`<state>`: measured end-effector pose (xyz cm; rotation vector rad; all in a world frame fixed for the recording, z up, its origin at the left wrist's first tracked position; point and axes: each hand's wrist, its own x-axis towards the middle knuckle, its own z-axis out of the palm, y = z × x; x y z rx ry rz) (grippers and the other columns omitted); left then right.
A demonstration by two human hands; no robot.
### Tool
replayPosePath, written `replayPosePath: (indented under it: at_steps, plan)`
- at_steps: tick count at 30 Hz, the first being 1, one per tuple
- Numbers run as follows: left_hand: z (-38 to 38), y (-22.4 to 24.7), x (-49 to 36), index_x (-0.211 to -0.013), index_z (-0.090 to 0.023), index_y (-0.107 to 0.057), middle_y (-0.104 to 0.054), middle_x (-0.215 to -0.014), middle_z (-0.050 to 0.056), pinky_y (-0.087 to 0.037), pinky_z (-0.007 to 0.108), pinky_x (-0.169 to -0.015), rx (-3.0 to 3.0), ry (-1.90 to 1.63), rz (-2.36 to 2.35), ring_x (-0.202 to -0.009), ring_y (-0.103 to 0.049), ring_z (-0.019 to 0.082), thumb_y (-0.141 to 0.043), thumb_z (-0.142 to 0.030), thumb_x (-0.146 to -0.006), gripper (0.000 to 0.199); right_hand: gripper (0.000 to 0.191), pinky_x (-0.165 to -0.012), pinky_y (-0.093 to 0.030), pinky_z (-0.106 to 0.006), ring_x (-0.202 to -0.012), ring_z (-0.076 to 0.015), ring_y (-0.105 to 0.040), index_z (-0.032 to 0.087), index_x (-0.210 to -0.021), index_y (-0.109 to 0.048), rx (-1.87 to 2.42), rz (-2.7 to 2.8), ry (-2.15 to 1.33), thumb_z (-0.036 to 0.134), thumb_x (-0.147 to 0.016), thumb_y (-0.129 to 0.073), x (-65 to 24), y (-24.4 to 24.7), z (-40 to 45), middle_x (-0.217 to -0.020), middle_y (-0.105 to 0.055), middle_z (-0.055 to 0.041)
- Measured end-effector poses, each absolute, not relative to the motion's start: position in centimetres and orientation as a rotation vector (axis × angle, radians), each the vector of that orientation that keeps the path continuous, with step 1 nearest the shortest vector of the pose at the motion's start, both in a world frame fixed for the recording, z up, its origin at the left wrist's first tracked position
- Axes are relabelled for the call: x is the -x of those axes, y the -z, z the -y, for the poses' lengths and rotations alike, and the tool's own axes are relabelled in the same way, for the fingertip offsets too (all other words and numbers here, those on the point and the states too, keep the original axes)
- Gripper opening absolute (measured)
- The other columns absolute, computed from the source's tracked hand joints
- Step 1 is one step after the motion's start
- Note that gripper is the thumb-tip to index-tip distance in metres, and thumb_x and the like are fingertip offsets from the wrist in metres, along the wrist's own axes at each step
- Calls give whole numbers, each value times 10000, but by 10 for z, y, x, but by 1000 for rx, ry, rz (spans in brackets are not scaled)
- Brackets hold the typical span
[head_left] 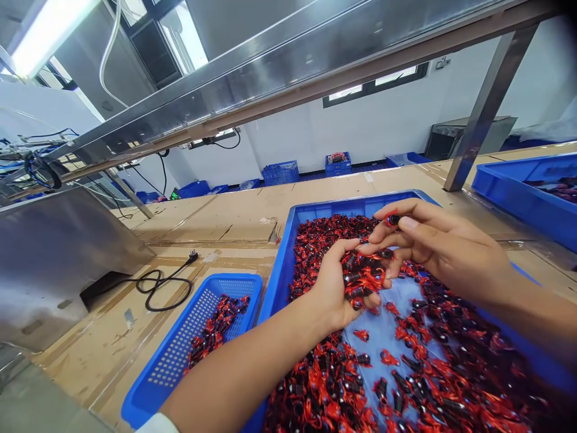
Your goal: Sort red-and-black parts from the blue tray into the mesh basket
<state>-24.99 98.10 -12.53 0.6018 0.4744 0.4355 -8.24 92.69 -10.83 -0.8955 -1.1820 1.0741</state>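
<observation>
Cupped above a large blue tray [276, 282], my left hand [332, 285] holds a heap of small black parts with red wires [364, 275]. My right hand [433, 240] is just to the right of it, pinching a single black part with red wire [393, 219] between thumb and forefinger. Its other fingers are near the heap in the left palm. Many more of these red and black parts [324, 240] lie loose in the tray, around a bare patch of its pale blue bottom. What exactly the parts are, I cannot make out.
Left of the tray, a blue perforated basket [157, 361] contains some of the same parts. A black cable with a plug [164, 288] lies on the cardboard-covered table [225, 252]. A metal post [489, 108] and another blue tray [518, 186] stand right; a metal beam [270, 72] crosses above.
</observation>
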Motion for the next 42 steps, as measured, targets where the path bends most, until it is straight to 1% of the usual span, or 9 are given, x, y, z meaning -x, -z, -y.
replayPosePath:
  at_steps: [10,15,18,23,28,31,34,38,42]
  plan:
    - [-981,125,249,-930,-124,-718,-658,-774,89,-469,195,-352,-685,-519,-519,-558,-621,153,-493,-462,-993,410,283,-535,-626,-336,-991,-308,-759,285,-1104,-698,923,1177,-1056,518,-945,-713,85,110,-926,-1064,-768,-91]
    - [-983,128,248,-927,-160,-687,-639,-739,51,-473,191,-356,-656,-516,-535,-547,-625,149,-482,-449,-1012,364,305,-622,-576,-341,-645,-173,-701,247,-1090,-723,1143,1275,-935,509,-934,-732,85,118,-930,-975,-774,-50]
    - [-984,128,248,-941,-164,-680,-627,-714,47,-467,185,-361,-607,-519,-561,-542,-629,153,-468,-437,-1012,352,301,-646,-560,-355,-661,-194,-689,234,-1044,-761,1180,1210,-978,477,-869,-783,89,120,-933,-851,-760,-47]
    - [-984,122,252,-1022,-181,-680,-678,-808,54,-468,201,-353,-496,-538,-541,-549,-665,170,-540,-392,-963,260,88,-653,-567,-318,-836,-212,-696,204,-859,-770,925,760,-1150,290,-844,-764,78,114,-938,-984,-757,-109]
    - [-983,116,254,-963,-178,-674,-693,-853,79,-458,198,-349,-412,-475,-453,-560,-672,175,-543,-361,-940,226,245,-385,-272,-285,-667,-184,-603,218,-723,-638,868,662,-1144,258,-922,-501,54,116,-940,-867,-713,-157]
    - [-983,114,255,-956,-175,-682,-689,-845,83,-452,198,-353,-387,-467,-431,-559,-663,173,-559,-352,-925,218,215,-360,-144,-296,-567,-172,-514,206,-737,-650,877,653,-1228,265,-894,-516,56,119,-940,-768,-673,-147]
    - [-983,115,255,-964,-173,-689,-696,-852,84,-445,197,-356,-382,-451,-414,-562,-660,172,-579,-344,-908,211,196,-355,-110,-287,-556,-177,-500,199,-738,-677,892,647,-1289,305,-858,-564,69,121,-939,-755,-653,-131]
    - [-984,117,254,-953,-171,-690,-702,-845,86,-435,197,-354,-365,-465,-404,-557,-659,174,-576,-351,-915,216,68,-339,-169,-248,-586,-160,-515,206,-755,-708,908,628,-1281,273,-762,-699,86,123,-935,-809,-650,-86]
    - [-985,119,253,-938,-179,-688,-699,-829,76,-459,201,-368,-309,-546,-397,-564,-674,177,-523,-351,-957,239,193,-444,-447,-232,-654,-131,-541,241,-820,-730,891,582,-1218,214,-686,-867,101,126,-934,-903,-665,-30]
